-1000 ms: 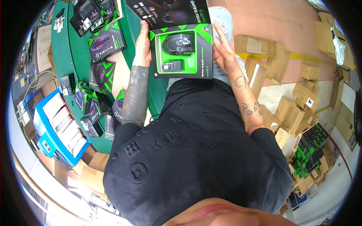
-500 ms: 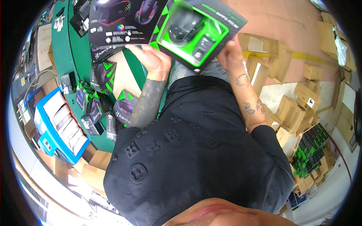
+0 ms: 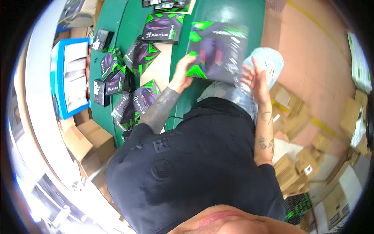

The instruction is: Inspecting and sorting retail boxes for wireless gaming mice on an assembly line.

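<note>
My left hand [image 3: 183,72] grips the left edge of a black and green gaming mouse box [image 3: 214,54], thumb on top. The box's cover shows a printed mouse and lies flat over the front; the box is slightly blurred and is held above my lap at the green table's edge. At its right edge, my right hand [image 3: 256,80] is open, palm up with fingers spread; whether the fingertips touch the box I cannot tell. Another mouse box [image 3: 163,28] lies just beyond, on the table [image 3: 212,9].
Several more mouse boxes [image 3: 142,54] lie loosely on the table to the left. A blue box of pale packets [image 3: 58,78] stands at the far left, with an open brown carton [image 3: 93,136] nearer. Brown cartons [image 3: 288,171] cover the floor at right.
The box's open cover has come down over the window where the mouse showed. My right hand has let go of the box's right side. The view has shifted, showing more table.
</note>
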Demonstrator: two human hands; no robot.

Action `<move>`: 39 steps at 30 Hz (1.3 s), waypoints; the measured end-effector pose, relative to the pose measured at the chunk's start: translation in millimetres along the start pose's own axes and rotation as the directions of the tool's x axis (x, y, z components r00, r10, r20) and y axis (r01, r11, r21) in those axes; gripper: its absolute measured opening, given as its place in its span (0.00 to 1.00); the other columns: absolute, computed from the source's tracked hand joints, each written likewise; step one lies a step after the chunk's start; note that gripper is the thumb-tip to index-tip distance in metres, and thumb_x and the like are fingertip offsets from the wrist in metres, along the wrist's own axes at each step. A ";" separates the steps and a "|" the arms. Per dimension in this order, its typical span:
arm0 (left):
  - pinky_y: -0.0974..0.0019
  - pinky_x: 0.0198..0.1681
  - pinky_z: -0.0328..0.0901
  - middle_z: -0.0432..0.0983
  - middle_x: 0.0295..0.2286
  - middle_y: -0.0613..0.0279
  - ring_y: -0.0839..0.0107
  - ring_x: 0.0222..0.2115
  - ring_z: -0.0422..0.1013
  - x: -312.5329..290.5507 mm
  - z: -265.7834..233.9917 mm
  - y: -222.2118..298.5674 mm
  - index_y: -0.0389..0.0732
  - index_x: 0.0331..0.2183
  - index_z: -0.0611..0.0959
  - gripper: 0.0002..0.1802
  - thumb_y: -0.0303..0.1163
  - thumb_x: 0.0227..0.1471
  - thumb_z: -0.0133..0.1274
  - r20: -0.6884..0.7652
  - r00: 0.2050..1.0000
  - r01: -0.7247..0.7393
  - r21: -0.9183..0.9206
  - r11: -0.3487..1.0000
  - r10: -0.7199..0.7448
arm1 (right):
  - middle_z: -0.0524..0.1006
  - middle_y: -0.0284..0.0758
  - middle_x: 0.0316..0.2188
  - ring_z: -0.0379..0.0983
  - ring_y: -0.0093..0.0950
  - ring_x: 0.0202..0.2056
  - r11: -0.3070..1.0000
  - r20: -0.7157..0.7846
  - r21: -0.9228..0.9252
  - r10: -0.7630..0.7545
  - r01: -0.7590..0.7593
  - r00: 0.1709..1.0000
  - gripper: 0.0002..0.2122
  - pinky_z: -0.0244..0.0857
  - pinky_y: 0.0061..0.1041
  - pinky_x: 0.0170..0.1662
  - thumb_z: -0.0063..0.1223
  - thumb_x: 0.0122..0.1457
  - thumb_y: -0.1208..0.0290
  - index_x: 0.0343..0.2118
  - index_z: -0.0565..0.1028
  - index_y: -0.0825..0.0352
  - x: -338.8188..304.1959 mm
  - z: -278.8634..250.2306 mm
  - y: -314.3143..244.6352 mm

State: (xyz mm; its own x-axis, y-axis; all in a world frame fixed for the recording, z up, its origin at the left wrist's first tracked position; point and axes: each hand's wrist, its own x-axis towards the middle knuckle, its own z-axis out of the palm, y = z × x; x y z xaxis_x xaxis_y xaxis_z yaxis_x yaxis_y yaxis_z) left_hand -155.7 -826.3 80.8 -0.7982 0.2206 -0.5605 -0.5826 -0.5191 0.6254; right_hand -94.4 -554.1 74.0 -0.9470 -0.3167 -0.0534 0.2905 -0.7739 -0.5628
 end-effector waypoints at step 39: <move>0.67 0.45 0.61 0.72 0.36 0.56 0.67 0.41 0.67 17.0 126.0 52.3 0.38 0.37 0.78 0.18 0.38 0.44 0.53 0.769 0.621 -0.784 0.608 0.129 0.153 | 0.63 0.39 0.50 0.64 0.29 0.47 0.969 -0.647 -0.230 -0.219 0.087 0.731 0.27 0.57 0.26 0.49 0.45 0.54 0.66 0.56 0.53 0.69 -62.7 -21.9 3.8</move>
State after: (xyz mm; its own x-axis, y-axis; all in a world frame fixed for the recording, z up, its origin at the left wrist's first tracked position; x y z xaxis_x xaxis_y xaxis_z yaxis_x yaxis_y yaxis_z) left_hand -219.0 -745.6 172.4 -0.7026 0.6922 0.1649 0.4576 0.2620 0.8497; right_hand -37.0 -525.1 57.2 -0.8440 0.2926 -0.4495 0.1681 -0.6515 -0.7398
